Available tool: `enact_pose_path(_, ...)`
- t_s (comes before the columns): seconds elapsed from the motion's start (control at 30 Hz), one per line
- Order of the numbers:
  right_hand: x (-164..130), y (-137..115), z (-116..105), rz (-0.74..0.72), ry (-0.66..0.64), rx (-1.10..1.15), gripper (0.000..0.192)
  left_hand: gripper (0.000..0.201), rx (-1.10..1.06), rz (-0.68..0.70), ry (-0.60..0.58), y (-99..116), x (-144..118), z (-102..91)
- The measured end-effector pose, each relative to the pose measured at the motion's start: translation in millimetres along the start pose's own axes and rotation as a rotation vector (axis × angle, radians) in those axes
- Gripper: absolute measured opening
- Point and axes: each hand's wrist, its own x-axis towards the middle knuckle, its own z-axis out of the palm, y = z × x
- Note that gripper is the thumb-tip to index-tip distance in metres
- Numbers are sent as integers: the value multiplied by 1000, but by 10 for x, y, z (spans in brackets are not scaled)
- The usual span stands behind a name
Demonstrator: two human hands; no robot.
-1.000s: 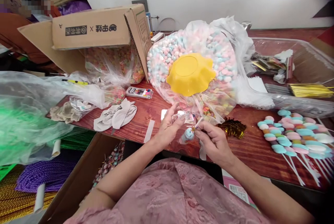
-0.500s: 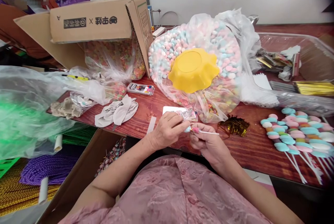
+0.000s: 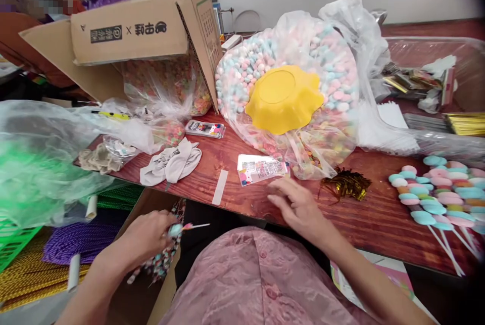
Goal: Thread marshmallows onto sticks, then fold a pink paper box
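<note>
My left hand (image 3: pixel 153 234) is closed around a candy skewer (image 3: pixel 176 230), which has a pale blue sweet, a pink part and a white stick pointing right. Below it, a cardboard box (image 3: pixel 161 294) holds several similar candy skewers (image 3: pixel 161 264), partly covered by my hand. My right hand (image 3: pixel 299 203) hovers at the table's front edge, its fingers apart and nothing in them. Just beyond those fingers lie printed cards (image 3: pixel 261 169). Shiny gold twist ties (image 3: pixel 346 184) are heaped to the right of that hand.
A yellow scalloped bowl (image 3: pixel 284 97) rests upside down on bags of pastel marshmallows (image 3: pixel 242 70) and gummies. Finished-looking marshmallow skewers (image 3: pixel 439 193) lie at right. Grey gloves (image 3: pixel 172 163) and an open carton (image 3: pixel 131 27) stand left. Another person's sleeve (image 3: pixel 15 47) shows far left.
My left hand has moved left and down from the table to the box, carrying the candy skewer. My right hand has let go of the stick and opened.
</note>
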Motion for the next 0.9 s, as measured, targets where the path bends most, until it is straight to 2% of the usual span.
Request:
enact_pose_path(0.03, 39, 66, -126, -75, 38, -178, 12, 19, 128, -127, -131, -32, -47, -44)
enact_pose_path(0.07, 80, 117, -235, -126, 69, -299, 13, 24, 198, -178, -198, 9, -48, -99)
enact_pose_path(0.1, 120, 150, -314, -162, 104, -370, 14, 27, 206, -152, -197, 124, 0, -161)
enact_pose_path(0.13, 156, 164, -359, -187, 139, -408, 14, 26, 144, -64, -128, 307, 99, -220)
enact_pose_path(0.2, 198, 138, -340, -222, 209, -433, 14, 20, -13, 188, 51, 814, 425, -309)
enact_pose_path(0.27, 163, 65, -219, -230, 238, -453, 16, 19, -20, 367, 130, 1374, 845, -331)
enact_pose_path(0.37, -61, -15, -47, -189, 208, -479, 21, 22, 104, 436, 175, 2017, 1373, -255)
enact_pose_path(0.43, -295, 23, -60, -118, 206, -499, 22, 23, 125, 432, 143, 2220, 1558, -178)
enact_pose_path(0.53, -697, 210, -335, 34, 359, -582, 20, 24, 148, 422, 125, 2231, 1676, -84)
enact_pose_path(0.63, -1047, 409, -794, 167, 618, -709, 20, 25, 169, 419, 136, 2129, 1716, -45)
enact_pose_path(0.73, -1232, 499, -1228, 288, 807, -929, 24, 25, 185, 421, 136, 2074, 1717, -45)
enact_pose_path(0.8, -1280, 501, -1433, 391, 845, -1110, 28, 25, 172, 407, 160, 2046, 1724, -38)
enact_pose_path(0.9, -1315, 488, -1599, 582, 757, -1308, 30, 24, 160, 416, 211, 1978, 1748, 5)
